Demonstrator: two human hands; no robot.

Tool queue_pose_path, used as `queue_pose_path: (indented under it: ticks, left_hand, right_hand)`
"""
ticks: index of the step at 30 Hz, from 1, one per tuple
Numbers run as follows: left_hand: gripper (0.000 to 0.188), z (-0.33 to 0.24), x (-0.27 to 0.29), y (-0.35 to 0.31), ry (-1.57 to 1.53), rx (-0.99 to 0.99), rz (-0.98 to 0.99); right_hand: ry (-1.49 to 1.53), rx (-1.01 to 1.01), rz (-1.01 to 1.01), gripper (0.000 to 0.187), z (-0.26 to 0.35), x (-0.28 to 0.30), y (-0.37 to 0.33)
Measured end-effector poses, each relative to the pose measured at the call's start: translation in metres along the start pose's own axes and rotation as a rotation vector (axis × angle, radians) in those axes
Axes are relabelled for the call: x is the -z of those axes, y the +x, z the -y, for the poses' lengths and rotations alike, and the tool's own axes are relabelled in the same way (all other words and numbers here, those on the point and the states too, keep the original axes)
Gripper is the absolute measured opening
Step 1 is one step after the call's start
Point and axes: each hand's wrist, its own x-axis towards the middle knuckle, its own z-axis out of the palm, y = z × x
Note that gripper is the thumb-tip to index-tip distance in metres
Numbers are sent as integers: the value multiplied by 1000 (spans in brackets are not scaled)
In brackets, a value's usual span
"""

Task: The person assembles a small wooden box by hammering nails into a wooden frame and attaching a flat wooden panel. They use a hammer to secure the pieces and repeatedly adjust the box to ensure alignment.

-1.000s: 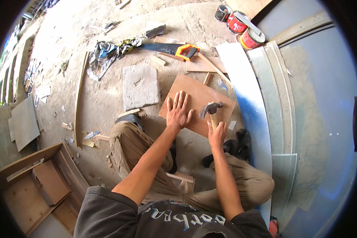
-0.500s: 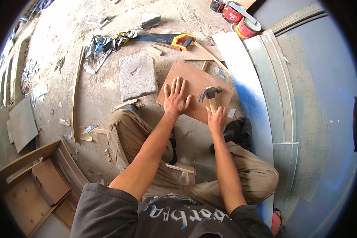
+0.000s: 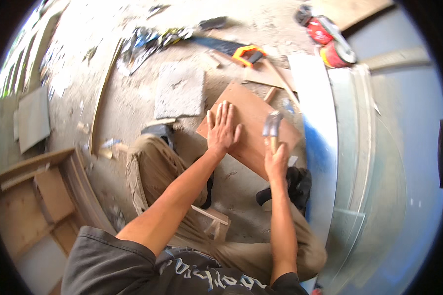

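Head view shows the left hand (image 3: 222, 132) spread flat on the board (image 3: 253, 130), which lies on the floor ahead of the knees. Right hand (image 3: 276, 162) grips the hammer (image 3: 271, 125) low on its handle, head above the board. Board looks thin, stiff and light, best pinned flat.

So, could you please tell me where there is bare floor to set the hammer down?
Bare floor lies between the grey slab and the bent knee, and left of the slab up to the thin wood strip. It is crowded by the handsaw and offcuts, and on the brown board under the left hand.
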Motion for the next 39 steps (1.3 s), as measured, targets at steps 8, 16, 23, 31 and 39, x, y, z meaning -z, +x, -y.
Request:
queue_pose_path:
  ticks: [8,16,23,31,39]
  left_hand:
    - [77,2,10,0,90,26,138]
    - [76,-5,11,2,26,74,136]
    - [76,0,14,-1,11,84,80]
    - [70,2,-7,-5,-6,70,-105]
    - [61,-4,-17,-18,96,60,-187]
  right_hand:
    - [59,204,283,46,35,27,207]
    - [-513,479,644,36,-107,-37,243]
    - [-385,811,789,27,-128,-61,243]
    - [318,-309,1473,78,-26,-102,282]
    - [391,126,1327,57,-2,-69,214]
